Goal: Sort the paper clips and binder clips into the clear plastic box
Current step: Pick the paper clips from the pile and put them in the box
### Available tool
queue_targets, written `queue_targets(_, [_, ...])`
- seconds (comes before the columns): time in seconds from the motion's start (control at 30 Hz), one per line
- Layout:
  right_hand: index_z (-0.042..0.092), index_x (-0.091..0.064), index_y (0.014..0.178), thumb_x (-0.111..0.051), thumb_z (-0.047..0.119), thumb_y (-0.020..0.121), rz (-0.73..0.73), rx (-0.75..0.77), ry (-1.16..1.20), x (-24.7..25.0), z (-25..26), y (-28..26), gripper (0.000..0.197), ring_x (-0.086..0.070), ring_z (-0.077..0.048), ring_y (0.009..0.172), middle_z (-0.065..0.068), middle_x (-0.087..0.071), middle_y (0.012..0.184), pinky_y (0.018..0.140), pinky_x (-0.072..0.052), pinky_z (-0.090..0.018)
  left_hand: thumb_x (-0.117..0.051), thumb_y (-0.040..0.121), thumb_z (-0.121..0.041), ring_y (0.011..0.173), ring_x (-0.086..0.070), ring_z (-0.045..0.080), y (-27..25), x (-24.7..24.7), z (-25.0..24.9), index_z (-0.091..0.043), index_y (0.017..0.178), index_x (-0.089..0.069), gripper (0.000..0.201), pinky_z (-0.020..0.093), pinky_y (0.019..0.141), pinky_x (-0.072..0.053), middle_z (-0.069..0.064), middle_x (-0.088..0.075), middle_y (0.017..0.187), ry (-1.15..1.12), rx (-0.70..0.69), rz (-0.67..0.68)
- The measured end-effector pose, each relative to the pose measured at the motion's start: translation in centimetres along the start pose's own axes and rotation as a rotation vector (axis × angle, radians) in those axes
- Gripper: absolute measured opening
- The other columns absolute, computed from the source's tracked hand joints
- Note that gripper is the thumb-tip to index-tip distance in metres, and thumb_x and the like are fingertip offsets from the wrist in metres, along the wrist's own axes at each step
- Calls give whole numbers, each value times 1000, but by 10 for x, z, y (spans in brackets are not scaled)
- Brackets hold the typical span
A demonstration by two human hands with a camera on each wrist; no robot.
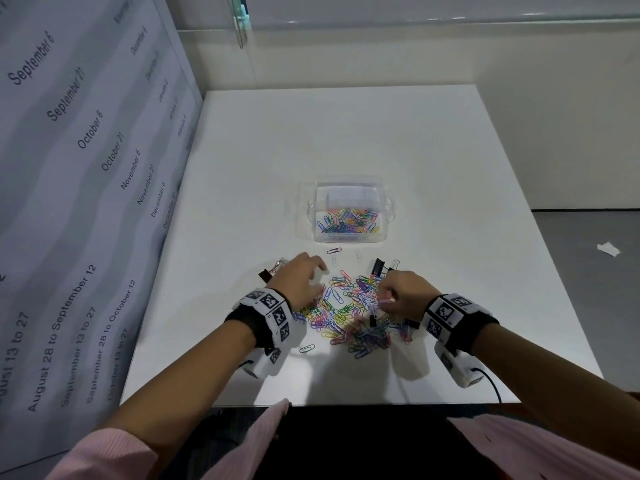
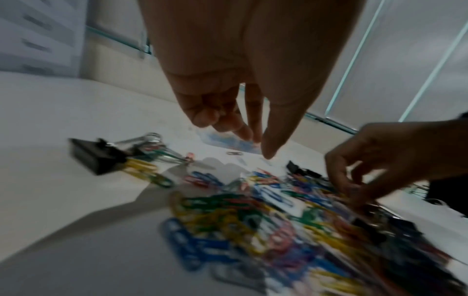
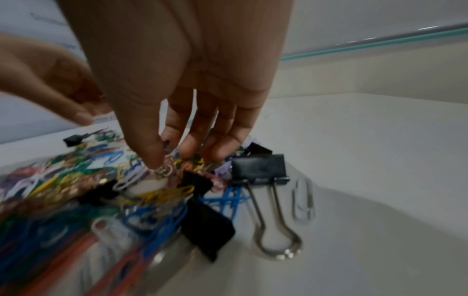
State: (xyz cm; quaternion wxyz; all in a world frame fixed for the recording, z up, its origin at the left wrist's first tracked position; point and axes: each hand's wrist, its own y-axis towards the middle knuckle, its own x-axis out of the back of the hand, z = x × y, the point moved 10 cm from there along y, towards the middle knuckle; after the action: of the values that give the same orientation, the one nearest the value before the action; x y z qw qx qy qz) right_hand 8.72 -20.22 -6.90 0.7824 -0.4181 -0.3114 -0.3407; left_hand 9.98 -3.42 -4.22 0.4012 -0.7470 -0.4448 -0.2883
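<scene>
Both hands are down over the pile of paper clips, a bright tangle of yellow, blue, green and pink spread across the near half of the white desk. The left hand hovers at the pile's nine o'clock edge, fingers hanging loosely curled and pointing down; the left wrist view shows them clear of the clips, holding nothing. The right hand is at the three o'clock side, thumb and fingertips bunched together and pinching into the clips; in the head view a pale pink clip sticks out from its grip. Beyond the pile, at twelve o'clock, stands the clear plastic box, open on top, with a layer of coloured paper clips already lying inside. Between box and pile a few stray clips lie apart on the bare desk. Black binder clips are scattered about: one just left of the left hand, at ten o'clock from the pile, another at one o'clock just beyond the right hand, and more half buried under the right hand. The right wrist view shows one binder clip with its wire handles folded flat on the desk, a lone silver paper clip just beside it. A single clip lies at seven o'clock, near the left wrist.
</scene>
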Motion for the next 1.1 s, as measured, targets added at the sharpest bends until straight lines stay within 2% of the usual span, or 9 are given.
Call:
queue_targets(0.13, [16, -64, 75, -61, 18, 79, -73, -64, 72, 20, -13, -2, 6, -49, -14, 73, -1, -61, 79, 61, -33, -23, -62, 83, -16, 87, -53, 18, 3, -39, -45, -17, 108, -61, 25, 34, 84, -47, 4, -54, 97, 3, -142, 164])
queue_targets(0.2, [12, -68, 81, -61, 19, 80, -111, -102, 80, 30, -24, -4, 10, -51, -15, 73, -4, -66, 81, 67, -36, -24, -62, 83, -16, 91, -55, 22, 4, -55, -60, -14, 106, -62, 23, 35, 84, -47, 8, -57, 101, 29, -183, 208])
queue_targets(0.3, [15, -68, 77, -62, 23, 79, -147, -170, 65, 41, -44, -7, 11, -52, -16, 73, -2, -63, 77, 67, -38, -26, -59, 87, -18, 100, -54, 29, 8, -73, -73, -9, 107, -60, 22, 35, 85, -43, 13, -56, 109, 107, -204, 237])
queue_targets(0.43, [19, -64, 73, -63, 26, 76, -132, -217, 32, 42, -58, -11, 8, -51, -17, 73, 1, -57, 73, 60, -35, -25, -55, 90, -19, 105, -52, 31, 15, -83, -71, -9, 110, -55, 23, 36, 86, -42, 14, -53, 113, 113, -177, 219])
queue_targets(0.53, [17, -64, 87, -62, 21, 74, -101, -203, 21, 39, -52, -9, 14, -48, -17, 77, 2, -51, 79, 68, -34, -26, -57, 88, -21, 102, -53, 31, 18, -85, -70, -8, 110, -53, 26, 37, 85, -43, 13, -52, 112, 79, -154, 196])
queue_targets(0.67, [16, -66, 90, -61, 13, 73, -1, -80, -14, 22, -23, 1, 18, -52, -22, 86, 9, -47, 71, 71, -32, -24, -58, 86, -14, 105, -52, 32, 21, -88, -74, -5, 110, -54, 27, 36, 85, -41, 16, -51, 116, 96, -149, 196])
queue_targets(0.8, [20, -64, 103, -61, 12, 73, 39, -35, -36, 14, -11, 9, 32, -55, -27, 99, -9, -62, 100, 83, -41, -30, -60, 84, -11, 108, -50, 31, 21, -86, -70, -5, 116, -52, 34, 34, 87, -39, 16, -50, 119, 59, -107, 169])
queue_targets(0.97, [21, -61, 109, -65, 11, 66, 75, 4, -15, 13, -1, 13, 45, -55, -28, 96, -11, -62, 101, 83, -46, -35, -70, 77, -22, 109, -49, 27, 19, -86, -63, -9, 121, -49, 50, 32, 87, -39, 13, -52, 118, -12, -61, 123])
queue_targets(1.1, [21, -62, 104, -66, 12, 65, 55, 14, -19, 14, -2, 14, 41, -55, -24, 90, -6, -60, 97, 77, -46, -34, -74, 73, -27, 96, -52, 26, 17, -84, -63, -11, 102, -52, 40, 32, 76, -39, 8, -52, 100, -48, -51, 86])
